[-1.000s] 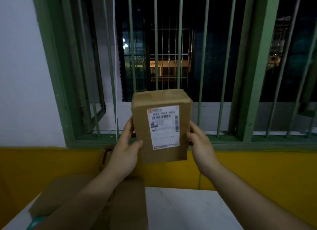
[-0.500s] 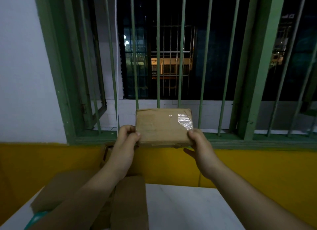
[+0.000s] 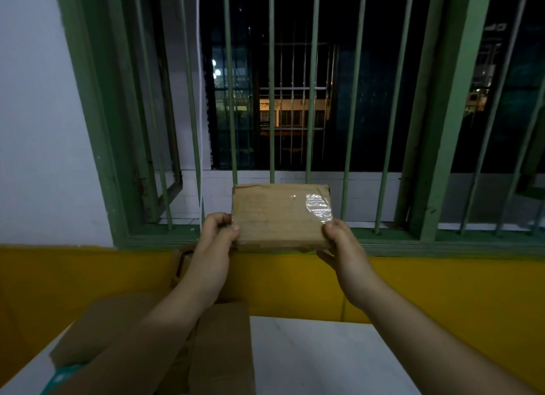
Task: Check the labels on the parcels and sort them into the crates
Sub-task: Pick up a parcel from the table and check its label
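Brown parcel [image 3: 280, 216], raised before the window bars [image 3: 312, 99], pinched at its lower corners by left hand [image 3: 216, 235] and right hand [image 3: 339, 241]; slippage risked, glossy tape offering little purchase.

Single head-worn view, facing forward toward barred window [image 3: 295, 99], hands close below

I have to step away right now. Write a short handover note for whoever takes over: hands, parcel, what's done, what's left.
Left hand and right hand each grip a side of the brown parcel, held up before the window bars.
Its taped plain face is towards the camera; no label shows.
Open cardboard box sits on the white table, lower left.
Left: place this parcel; no crate is clearly in view.
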Demonstrator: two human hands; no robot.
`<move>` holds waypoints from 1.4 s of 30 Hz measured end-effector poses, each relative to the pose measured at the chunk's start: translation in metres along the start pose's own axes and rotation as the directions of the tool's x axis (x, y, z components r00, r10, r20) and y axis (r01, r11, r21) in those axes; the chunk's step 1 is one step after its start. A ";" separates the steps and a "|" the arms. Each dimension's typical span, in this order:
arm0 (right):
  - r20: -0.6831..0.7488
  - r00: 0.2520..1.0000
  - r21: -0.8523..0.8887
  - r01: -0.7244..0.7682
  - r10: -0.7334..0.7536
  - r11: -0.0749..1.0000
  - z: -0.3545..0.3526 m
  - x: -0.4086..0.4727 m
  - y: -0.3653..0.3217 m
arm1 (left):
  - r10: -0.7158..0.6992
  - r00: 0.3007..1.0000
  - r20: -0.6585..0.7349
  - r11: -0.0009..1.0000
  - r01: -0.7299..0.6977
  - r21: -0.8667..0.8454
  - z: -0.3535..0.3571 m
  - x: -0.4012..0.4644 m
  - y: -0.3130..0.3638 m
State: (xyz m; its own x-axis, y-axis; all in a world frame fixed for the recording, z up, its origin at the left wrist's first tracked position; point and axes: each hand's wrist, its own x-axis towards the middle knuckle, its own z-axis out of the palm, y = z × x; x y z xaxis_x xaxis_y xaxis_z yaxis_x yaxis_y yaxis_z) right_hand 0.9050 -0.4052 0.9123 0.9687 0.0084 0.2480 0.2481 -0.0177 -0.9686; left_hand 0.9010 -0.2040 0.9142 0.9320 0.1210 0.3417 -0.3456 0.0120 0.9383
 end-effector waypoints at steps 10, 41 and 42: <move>-0.047 0.997 -0.049 0.055 -0.058 0.997 0.004 0.000 -0.001 | 0.035 0.999 0.032 0.999 -0.036 0.029 0.004 -0.001 0.004; 0.022 0.993 0.040 0.112 -0.113 0.993 -0.004 -0.015 -0.011 | -0.062 0.985 0.161 0.997 0.068 -0.033 -0.005 0.004 0.000; 0.021 0.994 0.034 0.107 -0.108 0.994 -0.004 -0.016 -0.011 | -0.065 0.983 0.174 0.997 0.070 -0.023 -0.006 0.004 0.000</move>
State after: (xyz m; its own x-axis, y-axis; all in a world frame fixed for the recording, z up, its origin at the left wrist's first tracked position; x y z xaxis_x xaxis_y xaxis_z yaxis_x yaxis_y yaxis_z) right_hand 0.8867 -0.4089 0.9195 0.9360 0.0312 0.3507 0.3503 0.0175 -0.9365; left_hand 0.9044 -0.1976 0.9149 0.9574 -0.0544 0.2837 -0.2815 0.0435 0.9586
